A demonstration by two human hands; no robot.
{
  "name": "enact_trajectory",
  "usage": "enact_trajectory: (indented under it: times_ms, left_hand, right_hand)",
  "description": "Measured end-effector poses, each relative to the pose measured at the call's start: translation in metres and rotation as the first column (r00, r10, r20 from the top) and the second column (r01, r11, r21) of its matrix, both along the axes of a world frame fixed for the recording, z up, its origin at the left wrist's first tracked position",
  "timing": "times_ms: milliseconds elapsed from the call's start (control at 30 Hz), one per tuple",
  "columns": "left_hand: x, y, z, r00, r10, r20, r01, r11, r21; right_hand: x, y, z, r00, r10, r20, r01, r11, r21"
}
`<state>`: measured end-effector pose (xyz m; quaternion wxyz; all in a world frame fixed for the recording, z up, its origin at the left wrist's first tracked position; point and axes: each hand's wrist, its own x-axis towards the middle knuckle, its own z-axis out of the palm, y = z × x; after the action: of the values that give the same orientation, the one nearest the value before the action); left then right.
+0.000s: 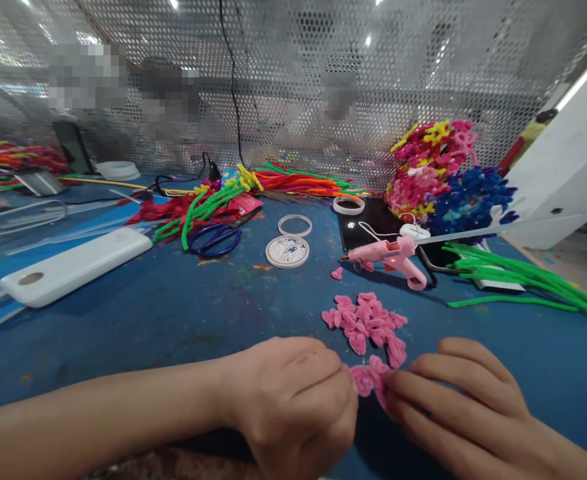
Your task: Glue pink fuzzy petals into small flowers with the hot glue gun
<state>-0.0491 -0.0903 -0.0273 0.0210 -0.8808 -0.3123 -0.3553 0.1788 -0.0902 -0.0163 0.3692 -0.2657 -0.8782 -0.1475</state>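
Left hand (293, 400) and right hand (453, 407) pinching together a small pink fuzzy pipe-cleaner petal piece (369, 381), pile of same pink petals (366, 323) just beyond fingertips, pink plastic glue gun (388, 257) farther behind

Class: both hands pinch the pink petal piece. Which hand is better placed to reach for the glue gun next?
Probably the right hand: the glue gun lies beyond it on the right, while the left hand would have to cross over the petal piece.

Both forearms lie low, left hand (293, 400) and right hand (453, 400) meeting fingertip to fingertip, grips pinched.
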Motion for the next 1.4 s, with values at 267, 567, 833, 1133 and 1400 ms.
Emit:
enact_trajectory:
  times_ms: [267,567,833,1133,1400]
  left_hand:
    - [0.0,0.0,0.003,0.995,-0.038,0.092,0.047,0.994,-0.102]
    - [0.0,0.0,0.008,0.998,0.02,-0.065,-0.018,0.999,0.028]
    - [0.001,0.002,0.009,0.998,0.0,-0.059,0.008,0.991,0.13]
    - [0.001,-0.002,-0.003,0.994,0.032,-0.108,-0.013,0.985,0.17]
    - [-0.001,0.038,0.029,0.935,-0.346,-0.084,0.34,0.937,-0.078]
  right_hand:
    - [0.0,0.003,0.005,0.998,0.032,0.056,-0.033,0.999,0.005]
    - [0.001,0.015,0.007,0.995,0.098,0.031,-0.101,0.986,0.134]
    - [-0.003,0.019,0.009,0.992,0.122,0.035,-0.125,0.986,0.106]
    - [-0.002,0.022,0.002,0.984,0.177,0.001,-0.177,0.984,-0.015]
    - [-0.001,0.025,0.001,0.971,0.183,-0.153,-0.218,0.942,-0.254]
